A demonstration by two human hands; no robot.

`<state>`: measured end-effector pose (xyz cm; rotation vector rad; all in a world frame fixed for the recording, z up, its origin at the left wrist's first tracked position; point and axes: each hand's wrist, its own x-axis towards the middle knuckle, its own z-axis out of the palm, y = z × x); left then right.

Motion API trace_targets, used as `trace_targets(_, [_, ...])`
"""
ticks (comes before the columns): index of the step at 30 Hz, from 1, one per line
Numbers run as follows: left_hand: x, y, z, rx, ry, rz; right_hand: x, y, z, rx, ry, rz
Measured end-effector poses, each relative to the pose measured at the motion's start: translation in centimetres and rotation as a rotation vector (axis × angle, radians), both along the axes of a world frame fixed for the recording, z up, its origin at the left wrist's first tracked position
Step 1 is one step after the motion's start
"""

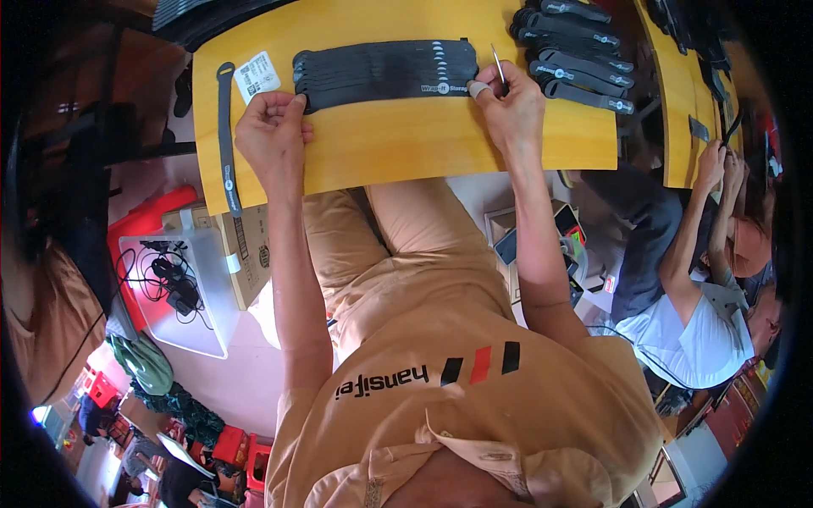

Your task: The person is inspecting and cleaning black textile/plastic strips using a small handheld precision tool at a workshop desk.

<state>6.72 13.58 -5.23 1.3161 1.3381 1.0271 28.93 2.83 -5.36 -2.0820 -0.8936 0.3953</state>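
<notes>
Strap row: black straps laid side by side across the middle of the yellow table.
Left hand: at the row's near left corner, fingers curled; cannot tell if a strap is pinched.
Right hand: gripping a thin metal tool, thumb at the row's near right corner; hands likely spread to keep ends even.
Loose strap: left, reaching the near edge, beside a white label.
Room: bare wood nearward; strap bundles crowd the right.
</notes>
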Motion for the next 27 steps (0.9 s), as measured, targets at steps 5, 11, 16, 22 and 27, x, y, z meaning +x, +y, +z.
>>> trace_targets(5, [-0.3,0.0,0.2,0.014,0.002,0.016,-0.1,0.1,0.4,-0.029,-0.006,0.005])
trace_targets(11, [-1.5,-1.1,1.2,0.146,-0.100,0.079,0.4,-0.5,-0.2,0.083,-0.032,0.000])
trace_targets(16, [-7.4,-0.6,2.6,0.396,0.574,0.200,0.5,-0.6,-0.1,0.100,-0.028,-0.019])
trace_targets(22, [-10.3,-0.3,1.8,0.100,0.829,0.056,0.5,-0.6,-0.4,0.147,-0.084,-0.008])
trace_targets(27, [-11.5,-0.1,0.9,0.020,0.728,0.038,-0.2,-0.5,-0.2,0.088,-0.132,0.006])
